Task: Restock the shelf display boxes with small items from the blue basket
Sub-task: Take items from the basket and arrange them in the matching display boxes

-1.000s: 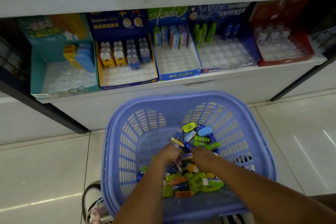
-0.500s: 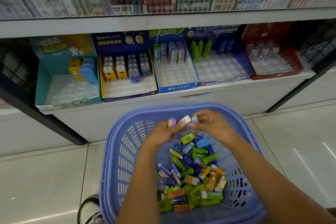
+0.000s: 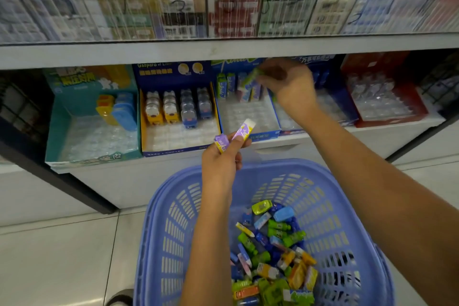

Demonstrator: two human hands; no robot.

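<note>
The blue basket (image 3: 173, 231) stands on the floor below the shelf, with several small colourful erasers (image 3: 270, 256) heaped in its right half. My left hand (image 3: 221, 159) hovers above the basket's far rim and pinches two purple erasers (image 3: 236, 138). My right hand (image 3: 288, 82) reaches into the blue-and-white display box (image 3: 250, 117) on the shelf and holds a green-and-white eraser (image 3: 252, 77) over the upright row at the box's back. The fingertips there are blurred.
Left of that box are a blue-and-yellow box (image 3: 178, 131) with bear-shaped items and a teal box (image 3: 92, 136). A blue box, partly behind my right arm, and a red box (image 3: 387, 102) lie to the right. An upper shelf edge (image 3: 223, 49) overhangs the boxes.
Both hands have risen out of the basket with erasers. My right hand has travelled up into the display box, and my left hand has lifted to the basket's far rim.
</note>
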